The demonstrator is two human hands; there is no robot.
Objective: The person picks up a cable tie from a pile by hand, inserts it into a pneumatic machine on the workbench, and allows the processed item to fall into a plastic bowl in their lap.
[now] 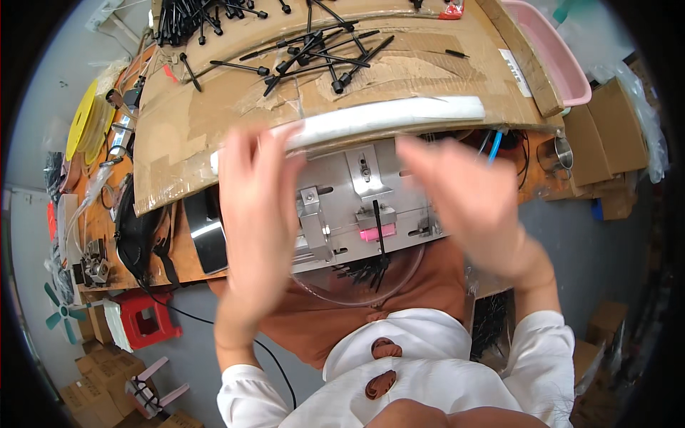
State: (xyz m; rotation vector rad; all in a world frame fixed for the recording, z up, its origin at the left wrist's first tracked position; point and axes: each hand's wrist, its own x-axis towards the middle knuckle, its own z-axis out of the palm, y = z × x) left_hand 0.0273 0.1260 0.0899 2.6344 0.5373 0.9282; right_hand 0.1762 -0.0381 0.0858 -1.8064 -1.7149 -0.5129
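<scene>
Motion smears both of my hands. My left hand (pixel 260 178) hovers by the left part of the white padded strip (pixel 399 113), its fingers toward the cardboard. To the right, my right hand (pixel 467 196) hangs over the side of the metal fixture (pixel 341 167), fingertips pointing left. Whether either holds anything is not visible. Between them, the fixture carries metal brackets, a pink block (pixel 377 232) and a black rod (pixel 378 225) lying across it. Below its near edge, a clear round container (pixel 335 294) with several black pieces rests over my lap.
Several black rods with knobbed ends (pixel 314 57) lie scattered on the cardboard sheet (pixel 207 135). A pink tub (pixel 553 57) stands at the far right, a metal mug (pixel 555 157) nearer. On the left are a yellow spool (pixel 82 121), a dark phone-like slab (pixel 205 232) and a red stool (pixel 153 321).
</scene>
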